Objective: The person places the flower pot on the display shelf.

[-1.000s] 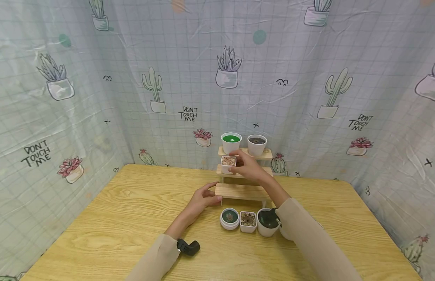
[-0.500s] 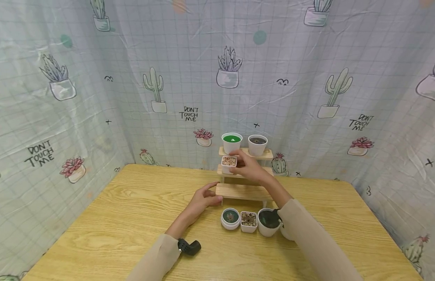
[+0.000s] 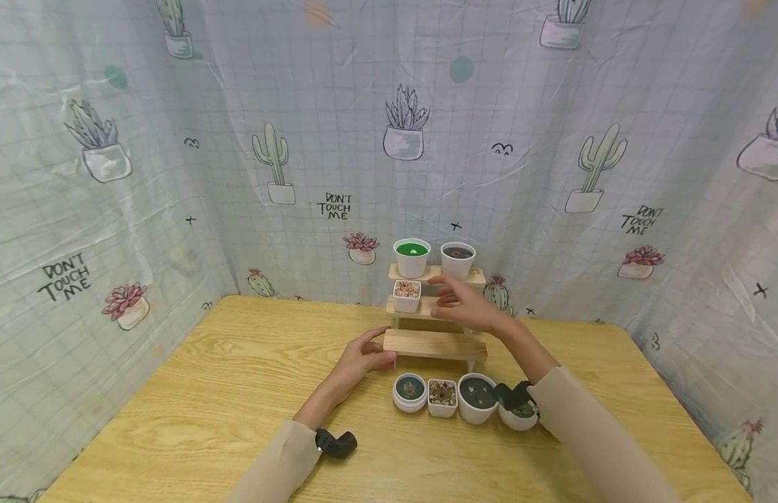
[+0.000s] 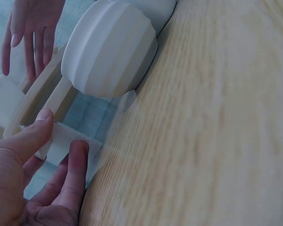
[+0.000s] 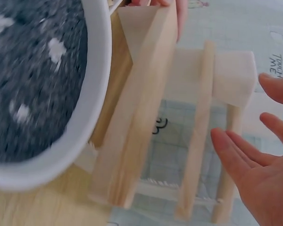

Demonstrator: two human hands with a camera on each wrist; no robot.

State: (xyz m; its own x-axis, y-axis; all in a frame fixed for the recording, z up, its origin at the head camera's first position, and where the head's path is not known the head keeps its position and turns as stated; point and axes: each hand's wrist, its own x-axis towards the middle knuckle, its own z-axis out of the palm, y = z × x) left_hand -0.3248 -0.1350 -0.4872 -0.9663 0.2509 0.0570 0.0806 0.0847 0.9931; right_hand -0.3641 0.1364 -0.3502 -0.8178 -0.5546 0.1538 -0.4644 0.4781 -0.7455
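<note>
A three-step wooden stand with white legs stands on the table. My left hand grips the left end of its lowest step; in the left wrist view the thumb lies at the board and the fingers curl at a white leg. On the middle step's left end sits a small square white pot filled with pinkish pebbles. Just right of that pot is my right hand, its fingers spread and holding nothing. The right wrist view shows a gap between these fingertips and the white pot.
Two round white pots stand on the top step, one green inside, one dark-filled. Before the stand is a row: a low round pot, a square pebble pot, a larger dark-filled pot and another round pot.
My right hand has let go of the square pebble pot and drawn back to the right, leaving it on the middle step. The left hand keeps its place on the stand.
</note>
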